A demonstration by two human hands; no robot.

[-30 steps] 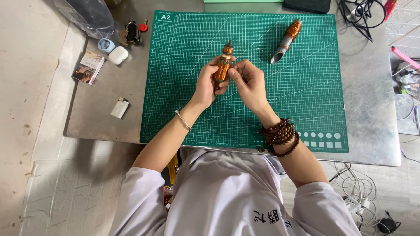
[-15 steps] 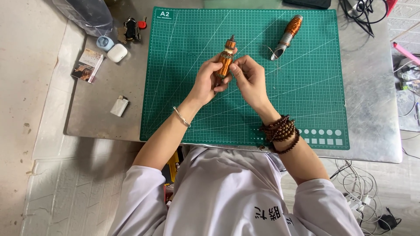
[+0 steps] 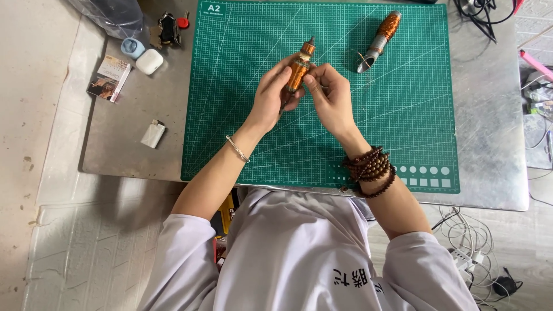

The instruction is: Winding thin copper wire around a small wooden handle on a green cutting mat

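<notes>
Above green cutting mat (image 3: pixel 403 132), copper-wound rotor (image 3: pixel 299 68) in both hands' fingers (image 3: pixel 314 86).

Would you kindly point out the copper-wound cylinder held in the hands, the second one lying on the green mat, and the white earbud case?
Copper-wound cylinder in hand (image 3: pixel 299 70), head view: on its copper winding.
Copper-wound cylinder lying on the green mat (image 3: pixel 389 25), head view: on its copper end.
White earbud case (image 3: pixel 150 61), head view: on its lid.

Both hands have drifted slightly toward the far edge of the green mat (image 3: pixel 403 115). The copper-wound piece (image 3: pixel 299 68) between the left hand (image 3: pixel 271 95) and right hand (image 3: pixel 331 95) now stands a little more upright.
</notes>
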